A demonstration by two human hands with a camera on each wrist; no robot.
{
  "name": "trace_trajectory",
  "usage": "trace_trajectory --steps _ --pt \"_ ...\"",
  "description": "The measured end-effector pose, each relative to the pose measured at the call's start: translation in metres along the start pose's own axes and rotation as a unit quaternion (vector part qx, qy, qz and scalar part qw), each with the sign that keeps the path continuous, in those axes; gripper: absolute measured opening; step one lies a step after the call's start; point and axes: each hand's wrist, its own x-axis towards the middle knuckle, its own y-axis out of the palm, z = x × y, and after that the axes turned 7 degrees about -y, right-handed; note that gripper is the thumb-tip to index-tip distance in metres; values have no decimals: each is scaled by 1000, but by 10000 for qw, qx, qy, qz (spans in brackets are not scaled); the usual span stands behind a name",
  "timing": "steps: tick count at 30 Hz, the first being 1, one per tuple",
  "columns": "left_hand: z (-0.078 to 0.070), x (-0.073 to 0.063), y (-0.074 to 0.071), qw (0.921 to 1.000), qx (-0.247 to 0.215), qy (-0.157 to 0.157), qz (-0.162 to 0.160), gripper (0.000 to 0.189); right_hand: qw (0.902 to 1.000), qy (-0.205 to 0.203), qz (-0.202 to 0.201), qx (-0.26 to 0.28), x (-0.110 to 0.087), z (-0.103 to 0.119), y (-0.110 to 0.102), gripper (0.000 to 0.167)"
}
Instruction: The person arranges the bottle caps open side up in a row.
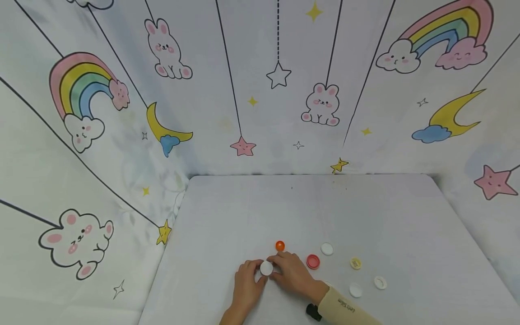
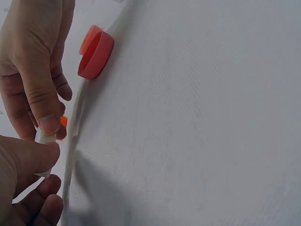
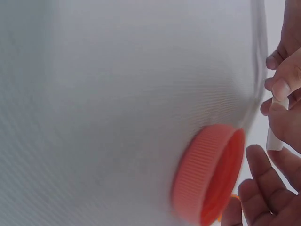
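A round white bottle cap (image 1: 266,268) sits between both hands in the head view. My left hand (image 1: 247,283) pinches its left side with thumb and fingers. From the right, my right hand (image 1: 293,274) grips the opposite side with thumb and forefinger. In the left wrist view the white cap (image 2: 45,137) shows edge-on, partly hidden behind the thumbs. The right wrist view shows a white side of it between the two hands. Just beyond the fingers lies a small orange cap (image 1: 280,246). A ribbed red cap (image 1: 313,262) rests right of my right hand.
Further right on the white table (image 1: 219,212) lie a white cap (image 1: 327,248), a yellow cap (image 1: 355,263), another white cap (image 1: 355,290) and a white ring-like cap (image 1: 380,283). A small black object (image 1: 313,312) is beside the right sleeve. Printed cloth walls surround the table.
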Motion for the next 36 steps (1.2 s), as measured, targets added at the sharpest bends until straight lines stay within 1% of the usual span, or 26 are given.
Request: trace_trajectory --steps 3,6,10,13,20,27,30,33,36 --pt "-2 -1 -4 9999 -48 -89 36 41 9999 -89 -54 96 -1 3 -3 38" --pt "-6 -2 -10 9999 -91 -102 42 41 9998 -137 -97 130 -1 6 -6 40" --pt "-12 -2 -19 9999 -123 -39 29 39 9997 -151 -147 148 -1 9 -9 46" --pt "-16 -2 -22 9999 -124 -16 17 38 9995 -129 -177 208 -1 11 -11 49" --pt "-16 -5 -24 9997 -225 46 -15 38 9991 -183 -214 317 -3 11 -13 48" --pt "-12 -10 -23 9987 -320 306 -259 37 9986 -227 -188 435 -5 11 -14 46" --pt "-11 -11 -24 9984 -376 301 -282 37 9984 -260 -248 427 -6 11 -13 44" --pt "-11 -11 -25 9984 -407 286 -283 36 9979 -339 -392 376 -6 12 -12 41" --pt "-11 -11 -26 9981 -530 142 -267 35 9967 -406 -577 407 -7 12 -12 37"
